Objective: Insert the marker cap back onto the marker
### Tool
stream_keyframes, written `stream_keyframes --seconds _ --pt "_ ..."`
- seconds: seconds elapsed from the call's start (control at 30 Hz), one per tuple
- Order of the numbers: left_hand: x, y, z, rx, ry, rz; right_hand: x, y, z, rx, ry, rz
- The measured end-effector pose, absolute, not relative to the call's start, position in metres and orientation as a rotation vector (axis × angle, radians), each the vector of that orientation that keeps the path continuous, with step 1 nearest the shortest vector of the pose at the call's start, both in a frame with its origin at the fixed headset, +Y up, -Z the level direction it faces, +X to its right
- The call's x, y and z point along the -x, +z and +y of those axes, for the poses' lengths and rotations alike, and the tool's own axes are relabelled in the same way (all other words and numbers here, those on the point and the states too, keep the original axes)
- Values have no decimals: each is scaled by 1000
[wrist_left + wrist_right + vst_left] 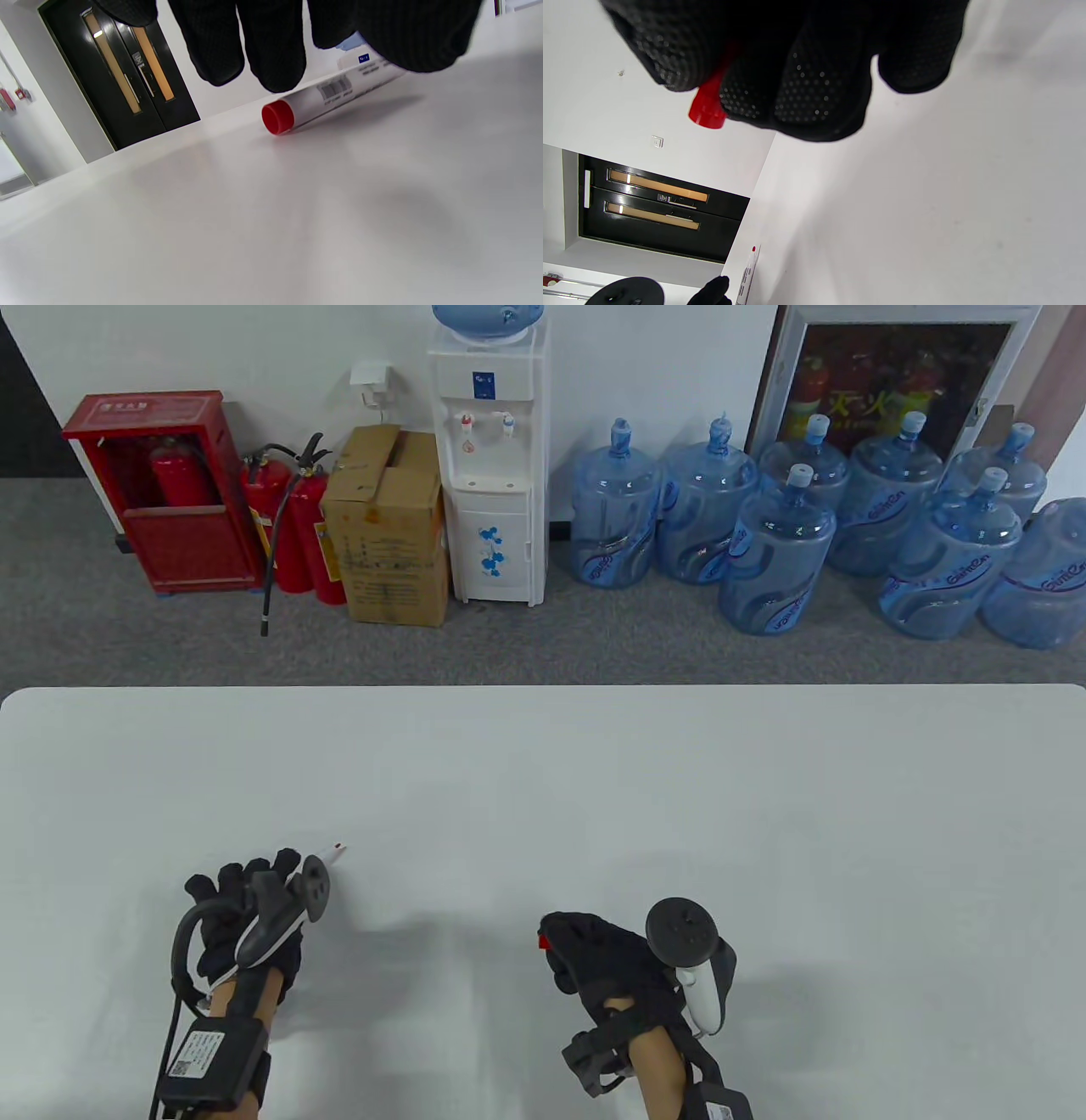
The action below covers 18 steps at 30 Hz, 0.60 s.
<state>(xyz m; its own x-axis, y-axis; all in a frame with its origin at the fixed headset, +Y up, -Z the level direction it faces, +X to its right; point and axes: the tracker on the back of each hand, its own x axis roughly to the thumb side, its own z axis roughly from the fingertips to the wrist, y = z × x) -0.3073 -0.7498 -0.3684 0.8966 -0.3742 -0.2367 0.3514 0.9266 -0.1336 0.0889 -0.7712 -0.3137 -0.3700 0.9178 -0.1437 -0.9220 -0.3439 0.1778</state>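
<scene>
My right hand (607, 959) has the red marker cap (707, 108) tucked inside its curled fingers (806, 97), lifted off the table (543, 780), with one end of the cap poking out toward my left side; in the table view only a small red corner of it shows at the hand's left edge. My left hand (250, 925) is down on the marker (335, 91), which lies flat on the table, its white barrel under my fingers (275, 55) and its red butt end pointing back toward my wrist. The uncapped red tip (338, 846) sticks out past my fingertips, aimed up and to the right across the table. I can't tell from these views whether my left fingers have truly closed around the barrel or are only resting over it. So I judge the task to be in its early part: the cap is in hand, the marker is at best half secured, and the two pieces are well apart. What is left, as I see it, is to firm up the hold on the marker, bring both hands together, line the cap's open mouth up with the tip, and press it on until it seats.
</scene>
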Motion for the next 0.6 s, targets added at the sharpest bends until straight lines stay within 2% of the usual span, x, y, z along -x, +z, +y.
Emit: stream_keyframes --seconds 0.2,0.47,0.6 --pt "304 -380 -743 77 -419 278 -88 -314 -771 24 1922 278" --pt "300 -393 -749 145 -469 292 -88 -313 -770 28 1917 285" --pt "295 -392 -750 60 -497 263 -87 -314 -770 27 1926 290"
